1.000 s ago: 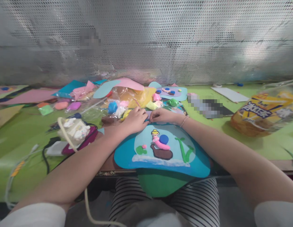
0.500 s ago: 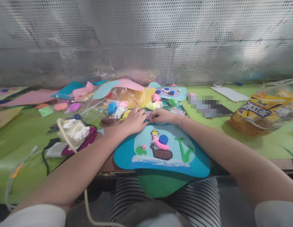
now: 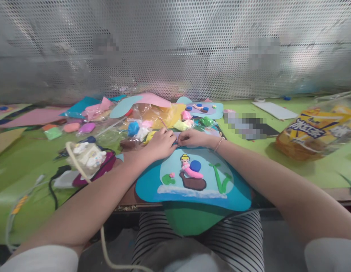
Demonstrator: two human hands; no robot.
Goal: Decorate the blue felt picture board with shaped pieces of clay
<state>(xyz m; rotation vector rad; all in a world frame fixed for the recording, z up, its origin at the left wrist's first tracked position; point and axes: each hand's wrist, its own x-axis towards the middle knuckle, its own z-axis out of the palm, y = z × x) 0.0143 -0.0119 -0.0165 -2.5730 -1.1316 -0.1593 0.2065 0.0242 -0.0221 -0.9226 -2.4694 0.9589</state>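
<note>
Left hand (image 3: 164,143) and right hand (image 3: 194,139) at far edge of clay picture (image 3: 207,173).
Both curled, nearly meeting; cannot tell whether either grips anything. Picture lies along the worktop (image 3: 30,160)'s near edge.

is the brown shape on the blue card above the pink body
No, the brown shape sits below the pink body, nearer the white band.

The front card (image 3: 148,185) lies before the clay lumps (image 3: 133,129), left of the bottle (image 3: 308,130).
</note>
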